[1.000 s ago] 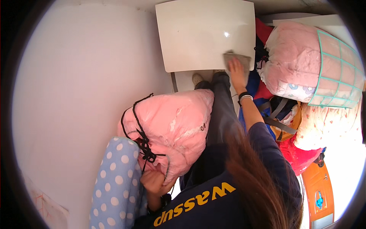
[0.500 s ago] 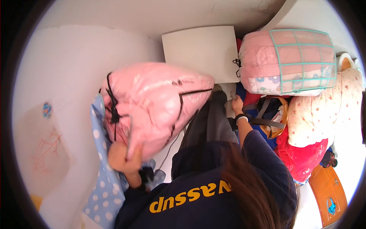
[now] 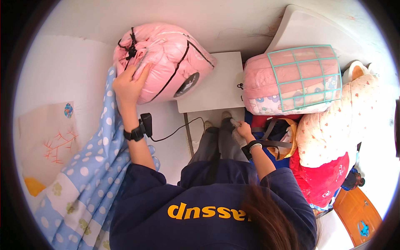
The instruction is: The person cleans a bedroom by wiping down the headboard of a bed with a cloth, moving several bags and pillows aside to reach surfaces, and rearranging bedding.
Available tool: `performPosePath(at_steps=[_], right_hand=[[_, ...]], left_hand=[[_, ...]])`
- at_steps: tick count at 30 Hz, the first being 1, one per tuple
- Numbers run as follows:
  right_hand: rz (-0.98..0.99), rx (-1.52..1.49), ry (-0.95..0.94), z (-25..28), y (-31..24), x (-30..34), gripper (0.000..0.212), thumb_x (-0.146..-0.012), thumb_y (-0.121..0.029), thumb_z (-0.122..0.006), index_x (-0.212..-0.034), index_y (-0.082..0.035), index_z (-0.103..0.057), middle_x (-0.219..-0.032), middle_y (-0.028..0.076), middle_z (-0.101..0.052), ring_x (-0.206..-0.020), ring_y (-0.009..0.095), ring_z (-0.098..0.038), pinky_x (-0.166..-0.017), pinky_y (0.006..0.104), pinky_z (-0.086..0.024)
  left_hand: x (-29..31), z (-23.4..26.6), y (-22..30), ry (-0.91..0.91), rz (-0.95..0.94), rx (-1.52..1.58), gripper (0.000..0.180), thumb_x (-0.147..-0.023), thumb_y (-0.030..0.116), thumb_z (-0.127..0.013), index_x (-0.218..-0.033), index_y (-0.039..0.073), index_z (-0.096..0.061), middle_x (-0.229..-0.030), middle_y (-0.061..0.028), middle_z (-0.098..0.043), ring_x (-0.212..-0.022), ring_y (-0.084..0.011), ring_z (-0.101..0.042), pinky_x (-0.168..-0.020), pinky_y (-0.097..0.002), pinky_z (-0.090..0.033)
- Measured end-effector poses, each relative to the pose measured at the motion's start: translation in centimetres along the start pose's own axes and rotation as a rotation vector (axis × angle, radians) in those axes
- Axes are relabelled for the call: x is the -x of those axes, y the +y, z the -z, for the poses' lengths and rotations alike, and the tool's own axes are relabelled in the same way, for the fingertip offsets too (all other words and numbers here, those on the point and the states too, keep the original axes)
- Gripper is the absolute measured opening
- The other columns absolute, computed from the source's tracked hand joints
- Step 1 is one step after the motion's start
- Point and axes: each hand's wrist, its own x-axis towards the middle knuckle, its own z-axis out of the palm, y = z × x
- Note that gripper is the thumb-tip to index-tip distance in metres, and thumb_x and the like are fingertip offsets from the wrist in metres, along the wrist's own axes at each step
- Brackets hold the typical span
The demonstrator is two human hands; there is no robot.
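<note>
Head view: the white wall (image 3: 79, 58) fills the left side. The blue dotted curtain (image 3: 102, 137) falls in folds down from beside the left hand to the lower left corner, with a pale band of paw prints near its bottom. The person wears a navy shirt (image 3: 183, 191) with yellow lettering on the back, and dark trousers (image 3: 208, 146).

The pink bag (image 3: 166, 62) is up at the upper left, bulging and tilted, its tied end toward the wall. It covers part of the white table (image 3: 218, 91); I cannot tell whether the two touch. On the right, a packed bag with a green grid panel (image 3: 306, 81) lies on its side. Next to it, nearer the person, is a floral cushion (image 3: 333, 125), with a red bag (image 3: 323, 179) by its lower edge. An open tote (image 3: 287, 139) with a yellow rim stands below the grid bag.

The left hand (image 3: 130, 85) is bent around the pink bag's gathered end, gripping it, thumb and forefinger spread along the fabric. The right hand (image 3: 245, 130) is closed on a grey cloth (image 3: 240, 139), which hangs beside the trousers. A black block (image 3: 146, 124) sits at the left wrist, a thin cable (image 3: 179, 131) looping from it.
</note>
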Motion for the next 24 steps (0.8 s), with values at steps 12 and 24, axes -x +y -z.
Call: performPosePath(at_steps=[12, 24], right_hand=[[-0.291, -0.258, 0.196, 10.6, -0.2, 2.3, 0.046, -0.076, -0.04, -0.04, -0.093, -0.003, -0.06, -0.089, 0.023, -0.058, -0.091, 0.035, -0.055, -0.08, 0.0388, -0.041], [-0.235, -0.585, 0.56, 18.2, 4.3, 1.8, 0.039, -0.08, -0.03, -0.049, -0.083, 0.008, -0.06, -0.074, 0.013, -0.061, -0.07, 0.016, -0.054, -0.067, 0.0281, -0.041]], left_hand=[[0.9, -4.2, -0.9, 0.033, -0.031, -0.093, 0.032, -0.065, 0.026, -0.069, -0.086, 0.008, -0.052, -0.085, -0.007, -0.054, -0.08, -0.0265, -0.051, -0.07, -0.0377, -0.039], [17.3, -22.9, 12.8, -0.578, 0.263, 0.655, 0.033, -0.073, 0.018, -0.063, -0.1, 0.004, -0.049, -0.096, -0.0114, -0.054, -0.09, -0.0255, -0.051, -0.078, -0.0338, -0.039]])
